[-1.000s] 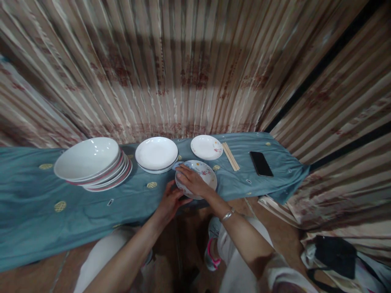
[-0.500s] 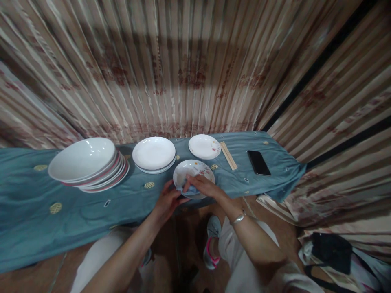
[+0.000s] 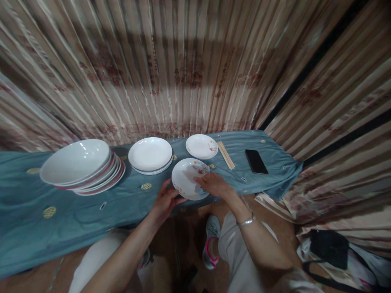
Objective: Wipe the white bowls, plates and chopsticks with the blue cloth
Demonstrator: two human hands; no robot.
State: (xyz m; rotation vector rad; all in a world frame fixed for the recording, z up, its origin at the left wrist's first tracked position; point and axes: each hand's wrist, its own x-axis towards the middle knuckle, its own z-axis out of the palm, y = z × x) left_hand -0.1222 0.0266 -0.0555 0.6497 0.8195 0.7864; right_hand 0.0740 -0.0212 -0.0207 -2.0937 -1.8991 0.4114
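Foreground, tiled floor (image 3: pixel 238 252): one grey sneaker (image 3: pixel 213 227) with pink trim; at right, a black item (image 3: pixel 330 248) with strap, kind unclear.

Left hand (image 3: pixel 165 201): fingers curved, gripping the left rim of the small floral plate; thumb side below.

Right hand (image 3: pixel 216 186), silver bracelet (image 3: pixel 246 221) at the wrist: fingers drawn together over a pale blue cloth (image 3: pixel 203 192), pressed to the plate's face; the hand hides most of the cloth and the plate's right edge.

Small floral plate (image 3: pixel 183 175), white, orange and red blossoms: between both hands, at the near edge of the table (image 3: pixel 76 219); whether it rests there cannot be told.

Table, teal patterned cover, left to right: leaning stack of white dishes (image 3: pixel 76 162), wide bowl uppermost, red bands below; stack of white plates (image 3: pixel 150 154); second floral plate (image 3: pixel 200 146), lying just beyond the first; wooden chopsticks (image 3: pixel 226 155), bundled beside it; black smartphone (image 3: pixel 255 161), screen dark.

Behind: pleated beige curtain (image 3: pixel 195 81), reddish motifs, vertical character-like print too blurred to read.
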